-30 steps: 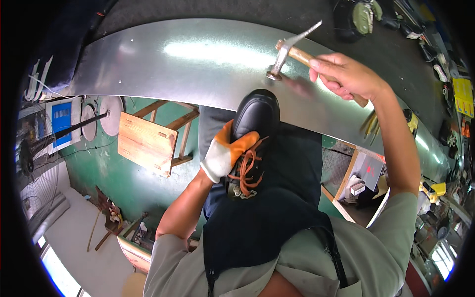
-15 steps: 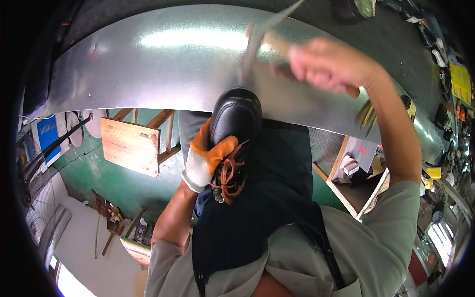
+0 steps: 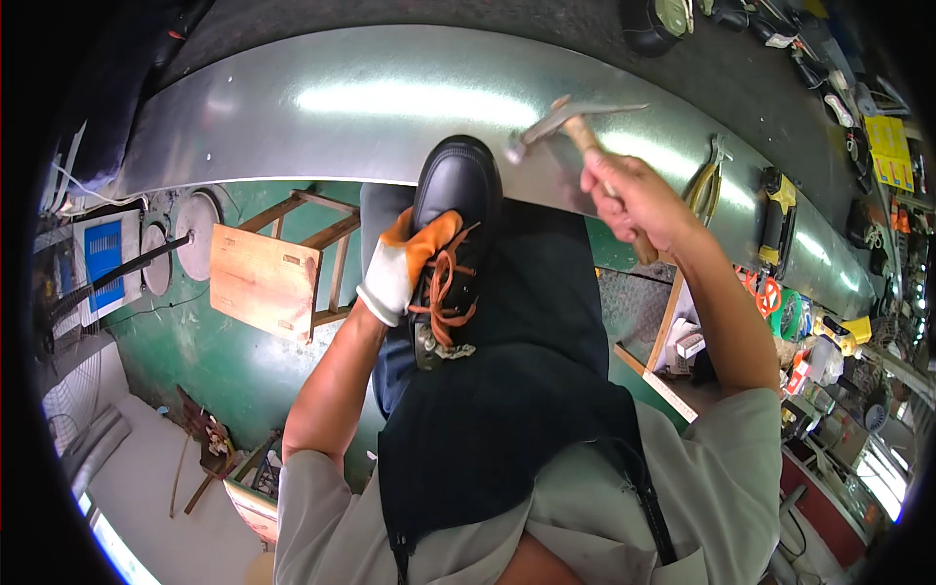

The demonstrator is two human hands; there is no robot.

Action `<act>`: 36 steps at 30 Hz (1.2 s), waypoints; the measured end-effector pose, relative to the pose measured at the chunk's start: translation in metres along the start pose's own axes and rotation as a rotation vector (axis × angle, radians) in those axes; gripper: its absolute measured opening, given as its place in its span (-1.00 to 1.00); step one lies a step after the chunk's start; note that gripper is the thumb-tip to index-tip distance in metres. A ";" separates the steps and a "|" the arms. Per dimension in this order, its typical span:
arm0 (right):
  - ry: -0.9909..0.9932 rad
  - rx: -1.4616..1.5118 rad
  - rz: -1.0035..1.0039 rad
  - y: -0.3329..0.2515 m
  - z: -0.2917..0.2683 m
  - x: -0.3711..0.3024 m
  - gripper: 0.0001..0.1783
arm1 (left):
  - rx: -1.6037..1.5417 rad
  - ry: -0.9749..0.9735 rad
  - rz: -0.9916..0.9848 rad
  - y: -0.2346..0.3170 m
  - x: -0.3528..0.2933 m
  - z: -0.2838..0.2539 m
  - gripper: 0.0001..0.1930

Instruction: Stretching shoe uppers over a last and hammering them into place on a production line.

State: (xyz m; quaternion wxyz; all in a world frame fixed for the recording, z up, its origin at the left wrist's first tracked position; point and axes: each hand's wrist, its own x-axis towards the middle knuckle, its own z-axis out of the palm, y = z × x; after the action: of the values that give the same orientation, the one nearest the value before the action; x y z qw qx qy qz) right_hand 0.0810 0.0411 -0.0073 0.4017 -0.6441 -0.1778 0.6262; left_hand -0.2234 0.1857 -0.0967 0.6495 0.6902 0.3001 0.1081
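Note:
A black shoe (image 3: pixel 458 180) with orange laces rests toe-forward over my lap, its toe reaching the near edge of the metal-topped bench (image 3: pixel 253 146). My left hand (image 3: pixel 402 263), in a white and orange work glove, is closed round the shoe's side at the laces. In my bare right hand (image 3: pixel 639 205) is a hammer (image 3: pixel 575 122), gripped by its wooden handle. The steel head, with one long thin end, is over the bench, right of the toe and apart from it. Some crumpled pale material (image 3: pixel 456 351) shows at the shoe's heel end.
Pliers (image 3: pixel 704 190) and a yellow-and-black tool (image 3: pixel 777 214) lie on the bench at the right. A wooden stool (image 3: pixel 265 281) stands on the green floor to the left. Right of my legs is an open wooden drawer or box (image 3: pixel 663 375). Several shoes (image 3: pixel 673 21) line the far right.
The hammer has gone from a blurred swing near the toe to a place further right, its head now sharper. The shoe stays in my left hand, and the whole view has shifted slightly.

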 end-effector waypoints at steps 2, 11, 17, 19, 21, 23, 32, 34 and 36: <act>0.086 -0.079 -0.044 0.001 -0.005 0.001 -0.53 | -0.178 0.021 0.093 -0.020 0.001 -0.001 -0.60; 0.920 -1.296 -0.853 0.055 0.030 -0.022 -0.44 | -0.892 -0.017 -0.473 -0.011 -0.003 0.000 -0.32; 0.021 -0.500 -0.433 0.090 0.109 -0.063 0.17 | -1.380 -0.330 -0.385 0.001 -0.011 0.005 -0.33; -0.084 -0.405 -0.383 0.095 0.123 -0.060 0.31 | -1.419 -0.320 -0.333 0.005 -0.010 0.004 -0.32; -0.075 -0.366 -0.399 0.094 0.132 -0.066 0.35 | -0.943 0.100 -0.291 0.055 -0.006 0.024 -0.31; -0.087 -0.207 -0.620 0.093 0.144 -0.058 0.41 | -1.202 -0.251 -0.188 0.052 0.004 0.009 -0.32; -0.300 0.694 -0.477 0.048 0.098 -0.056 -0.28 | -0.983 -0.373 -0.203 0.105 0.002 -0.002 -0.18; -0.399 1.073 -0.375 0.039 0.083 -0.069 -0.10 | -0.962 -0.201 -0.207 0.119 -0.006 -0.002 -0.20; -0.430 1.003 -0.517 0.031 0.072 -0.074 0.11 | -0.844 -0.108 -0.122 0.110 0.002 -0.011 -0.16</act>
State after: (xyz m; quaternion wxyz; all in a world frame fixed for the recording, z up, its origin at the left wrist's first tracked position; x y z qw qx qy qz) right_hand -0.0076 -0.0107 0.0265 0.7506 -0.1709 -0.0889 0.6320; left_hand -0.1972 0.1986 0.0100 0.8950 0.3495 0.2354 0.1464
